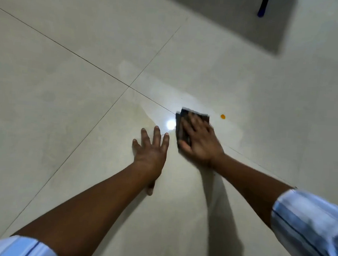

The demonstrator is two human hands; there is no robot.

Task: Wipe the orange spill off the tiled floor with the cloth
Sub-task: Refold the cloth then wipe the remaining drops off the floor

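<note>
Glossy cream tiled floor (64, 120), wet film near the grout crossing. Right hand (199, 142) flat, fingers straight, pressing dark folded cloth (184, 119); left hand (152, 148) spread open, braced on tile just beside. Orange drop (222, 116) near cloth's right edge, untouched. Risk: stroke missing it, or smearing orange through the film.

Pale cream tiled floor (53, 139), glossy, cut by thin dark grout lines (100, 69) crossing beyond and to the left of the left hand (150, 149). Round white lamp glare (170, 125) on the tile just beyond that hand's fingertips, beside the right hand (200, 143). Far beyond the right hand, a grey mat (222, 15) with a dark blue furniture leg (261, 10) on it.
</note>
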